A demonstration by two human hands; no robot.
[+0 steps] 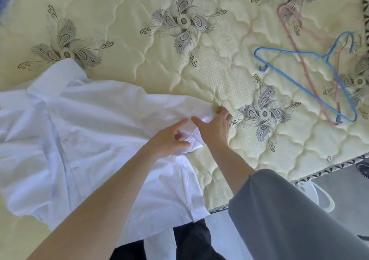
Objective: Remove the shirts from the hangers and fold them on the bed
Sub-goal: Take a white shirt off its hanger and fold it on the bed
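Note:
A white button-up shirt [85, 139] lies spread front-up on the bed [139, 64], collar at the left, hem hanging over the near edge. One sleeve stretches right across the mattress. My left hand [169, 137] grips the sleeve near its cuff, fingers curled into the cloth. My right hand [214, 126] pinches the cuff end just beside it, with some fingers spread on the mattress. A blue hanger [305, 80] and a pink hanger [295, 46] lie bare at the right of the bed, crossing each other.
The quilted cream mattress with grey floral motifs fills the view. Its near edge runs diagonally at lower right, with grey patterned floor [339, 181] beyond. My grey-clad leg [289, 219] fills the lower right corner. Dark cloth [189, 239] shows below the shirt hem.

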